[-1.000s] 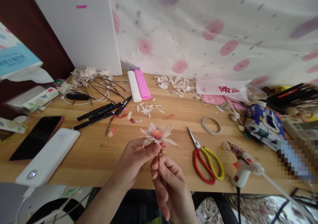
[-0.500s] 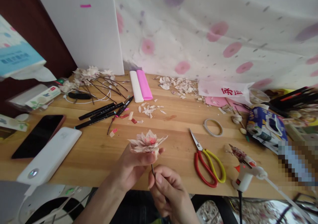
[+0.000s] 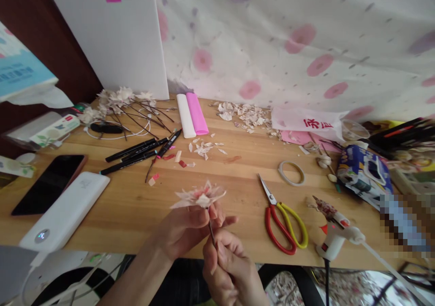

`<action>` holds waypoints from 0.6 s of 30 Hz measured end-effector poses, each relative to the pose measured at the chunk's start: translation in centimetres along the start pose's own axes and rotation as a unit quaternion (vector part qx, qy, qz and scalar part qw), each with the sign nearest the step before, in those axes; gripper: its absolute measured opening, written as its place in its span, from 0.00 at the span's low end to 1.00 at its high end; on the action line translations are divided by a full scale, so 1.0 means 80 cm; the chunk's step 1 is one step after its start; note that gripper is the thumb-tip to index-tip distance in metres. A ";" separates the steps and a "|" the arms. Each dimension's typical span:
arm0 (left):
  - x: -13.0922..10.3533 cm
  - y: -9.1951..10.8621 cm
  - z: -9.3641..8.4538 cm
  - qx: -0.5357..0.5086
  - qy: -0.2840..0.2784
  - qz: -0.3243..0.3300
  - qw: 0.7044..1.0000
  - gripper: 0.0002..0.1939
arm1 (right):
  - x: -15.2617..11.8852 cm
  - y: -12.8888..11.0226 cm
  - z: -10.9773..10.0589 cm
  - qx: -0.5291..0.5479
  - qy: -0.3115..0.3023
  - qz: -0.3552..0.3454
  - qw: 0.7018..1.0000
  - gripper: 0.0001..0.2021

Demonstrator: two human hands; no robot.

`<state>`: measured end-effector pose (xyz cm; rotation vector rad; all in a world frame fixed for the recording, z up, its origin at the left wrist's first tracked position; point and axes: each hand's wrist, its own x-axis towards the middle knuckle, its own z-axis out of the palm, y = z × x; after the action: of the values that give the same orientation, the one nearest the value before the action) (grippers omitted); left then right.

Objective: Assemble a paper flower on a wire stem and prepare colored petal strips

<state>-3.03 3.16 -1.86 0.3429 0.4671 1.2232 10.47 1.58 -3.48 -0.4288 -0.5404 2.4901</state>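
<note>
A pale pink paper flower (image 3: 203,195) with pointed petals faces up near the table's front edge, on a thin dark stem (image 3: 211,230). My left hand (image 3: 186,229) is closed around the flower's base, with the thumb against the top of the stem and some fingertips showing behind it. Just below and to the right, my right hand (image 3: 229,260) pinches the lower stem between thumb and index finger, the other fingers curled. Red and yellow scissors (image 3: 284,220) lie partly open to the right of my hands.
A glue gun (image 3: 335,233) and tape roll (image 3: 292,173) are on the right. Black markers (image 3: 136,152), a phone (image 3: 50,184) and a white power bank (image 3: 66,211) lie left. Paper rolls (image 3: 192,115), loose petals (image 3: 248,116) and finished flowers (image 3: 118,98) sit at the back.
The flower has turned and tilted a little, showing different petals. My left fingers have shifted around its base, with more fingertips extended to the right. My right hand still pinches the stem.
</note>
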 end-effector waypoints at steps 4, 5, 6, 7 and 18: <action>0.001 0.001 -0.001 0.009 0.013 0.044 0.999 0.12 | 0.001 0.000 0.002 -0.001 0.006 -0.004 1.000 0.20; 0.002 0.002 -0.002 0.010 0.023 0.050 0.998 0.12 | 0.001 0.000 0.001 -0.009 0.009 0.000 1.000 0.21; 0.002 0.002 -0.003 0.011 0.032 0.054 0.998 0.13 | 0.000 0.001 0.001 -0.018 0.014 0.004 1.000 0.21; 0.001 0.003 -0.004 0.012 0.040 0.055 0.998 0.13 | 0.000 0.001 0.001 -0.026 0.020 0.007 0.999 0.21; 0.003 -0.002 -0.005 0.032 0.007 0.006 0.999 0.14 | 0.003 0.002 -0.003 0.074 -0.021 -0.008 0.997 0.20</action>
<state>-3.06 3.35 -2.32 0.3928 0.5188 1.2255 10.32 1.68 -3.82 -0.3142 -0.3702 2.5084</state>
